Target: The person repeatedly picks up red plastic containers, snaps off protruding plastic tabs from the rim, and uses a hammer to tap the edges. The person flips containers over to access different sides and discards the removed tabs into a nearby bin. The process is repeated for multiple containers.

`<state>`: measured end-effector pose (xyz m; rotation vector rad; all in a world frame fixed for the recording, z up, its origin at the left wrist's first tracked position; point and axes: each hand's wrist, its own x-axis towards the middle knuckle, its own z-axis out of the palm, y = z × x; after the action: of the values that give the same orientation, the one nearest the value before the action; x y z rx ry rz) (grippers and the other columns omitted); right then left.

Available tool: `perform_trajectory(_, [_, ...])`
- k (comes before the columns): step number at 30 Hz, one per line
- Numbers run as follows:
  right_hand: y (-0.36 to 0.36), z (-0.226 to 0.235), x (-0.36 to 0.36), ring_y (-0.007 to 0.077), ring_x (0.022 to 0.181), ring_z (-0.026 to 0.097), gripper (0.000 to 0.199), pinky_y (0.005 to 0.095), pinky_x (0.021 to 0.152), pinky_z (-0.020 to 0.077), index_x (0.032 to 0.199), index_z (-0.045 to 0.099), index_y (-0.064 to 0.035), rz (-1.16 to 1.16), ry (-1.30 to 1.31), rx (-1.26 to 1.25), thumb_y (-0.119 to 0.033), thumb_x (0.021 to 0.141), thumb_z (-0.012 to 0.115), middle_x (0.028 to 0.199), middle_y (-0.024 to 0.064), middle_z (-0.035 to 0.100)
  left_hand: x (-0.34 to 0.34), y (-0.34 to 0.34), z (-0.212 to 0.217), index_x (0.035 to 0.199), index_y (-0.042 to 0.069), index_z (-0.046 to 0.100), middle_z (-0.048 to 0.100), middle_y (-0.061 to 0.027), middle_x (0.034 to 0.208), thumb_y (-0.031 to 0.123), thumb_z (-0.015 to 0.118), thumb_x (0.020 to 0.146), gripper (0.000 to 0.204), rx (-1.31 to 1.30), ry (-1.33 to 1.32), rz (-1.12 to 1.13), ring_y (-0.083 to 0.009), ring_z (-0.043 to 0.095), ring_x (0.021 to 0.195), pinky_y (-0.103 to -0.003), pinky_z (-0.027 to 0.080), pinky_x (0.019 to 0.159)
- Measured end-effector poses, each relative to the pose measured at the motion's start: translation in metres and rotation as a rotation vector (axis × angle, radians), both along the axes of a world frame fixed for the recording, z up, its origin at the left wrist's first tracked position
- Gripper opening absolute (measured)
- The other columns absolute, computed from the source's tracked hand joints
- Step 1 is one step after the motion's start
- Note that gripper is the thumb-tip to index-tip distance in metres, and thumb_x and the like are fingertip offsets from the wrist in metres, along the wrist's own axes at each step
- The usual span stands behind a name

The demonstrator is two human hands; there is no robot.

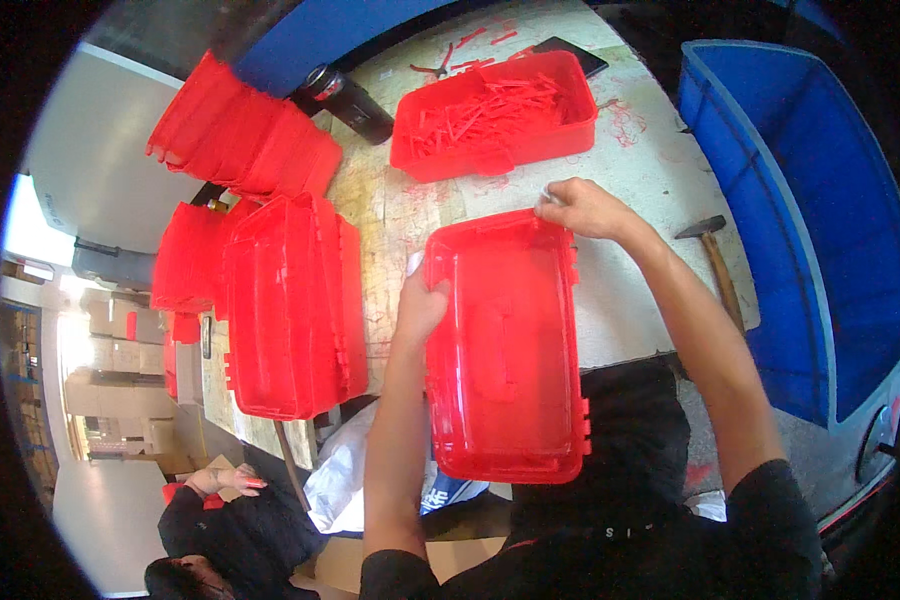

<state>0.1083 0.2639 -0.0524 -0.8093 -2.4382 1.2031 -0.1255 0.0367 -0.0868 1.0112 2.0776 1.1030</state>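
Note:
A shallow red plastic box part [505, 350], rectangular with hinge lugs along its right side, is tilted at the table's near edge. My left hand [422, 305] grips its upper left edge, thumb over the rim; something white covers a fingertip. At the upper right corner, my right hand [582, 208] is closed in a pinch. A small pale thing shows at its fingertips, too small to name. Beyond lies a red box [550, 140] full of thin red plastic strips.
Stacked red box parts [295, 300] and more red stacks [245, 130] stand left. A black tumbler [355, 105], pliers [436, 66] and a hammer [715, 262] lie on the table [630, 310]. A blue bin [770, 230] stands right. Another person [235, 530] is at lower left.

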Motion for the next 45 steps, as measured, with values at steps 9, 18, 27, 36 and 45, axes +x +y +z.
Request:
perform_trajectory(9, [-0.01, 0.015, 0.095, 0.0179, 0.06, 0.056, 0.029, 0.0381, 0.059, 0.0472, 0.087, 0.065, -0.0007, -0.422, -0.109, 0.121, -0.028, 0.096, 0.065, 0.067, 0.013, 0.061, -0.005, -0.013, 0.004, 0.134, -0.002, 0.053, 0.068, -0.0123, 0.114, -0.001, 0.057, 0.089, 0.045, 0.057, -0.247, 0.359, -0.0243, 0.064, 0.103, -0.038, 0.051, 0.093])
perform_trajectory(18, [-0.193, -0.037, 0.202, 0.0097, 0.074, 0.054, 0.021, 0.0266, 0.068, 0.0466, 0.112, 0.06, -0.0071, -0.267, 0.143, -0.69, -0.021, 0.105, 0.047, 0.08, 0.0006, 0.055, 0.091, 0.003, 0.074, 0.147, 0.005, 0.043, 0.04, -0.0206, 0.152, 0.022, 0.071, 0.085, 0.071, 0.131, 0.949, -0.548, -0.0397, 0.029, 0.146, -0.051, 0.022, 0.121])
perform_trajectory(27, [-0.156, -0.034, 0.133, 0.0071, 0.062, 0.048, 0.033, 0.0258, 0.057, 0.0417, 0.091, 0.058, -0.0031, -0.611, 0.338, -0.708, -0.027, 0.108, 0.043, 0.069, -0.0015, 0.052, 0.09, 0.126, 0.03, 0.086, 0.004, 0.065, 0.066, -0.0122, 0.082, 0.039, 0.068, 0.09, 0.035, 0.249, 1.046, -0.666, -0.0303, 0.064, 0.083, -0.043, 0.045, 0.075])
perform_trajectory(36, [-0.111, -0.044, 0.128, 0.008, 0.071, 0.049, 0.032, 0.0285, 0.064, 0.0429, 0.092, 0.06, -0.0032, -0.625, 0.335, -0.71, -0.027, 0.107, 0.044, 0.075, -0.0018, 0.056, 0.103, 0.114, 0.02, 0.089, 0.004, 0.064, 0.062, -0.0126, 0.084, 0.042, 0.07, 0.089, 0.038, 0.113, 1.104, -0.494, -0.0301, 0.059, 0.084, -0.043, 0.041, 0.076])
perform_trajectory(45, [-0.11, -0.045, 0.124, 0.0065, 0.071, 0.048, 0.034, 0.028, 0.065, 0.0432, 0.092, 0.06, -0.0035, -0.633, 0.323, -0.745, -0.028, 0.107, 0.044, 0.076, -0.0035, 0.055, 0.107, 0.116, 0.015, 0.088, 0.004, 0.064, 0.061, -0.013, 0.084, 0.045, 0.068, 0.09, 0.041, 0.105, 1.161, -0.44, -0.0299, 0.058, 0.084, -0.044, 0.041, 0.076])
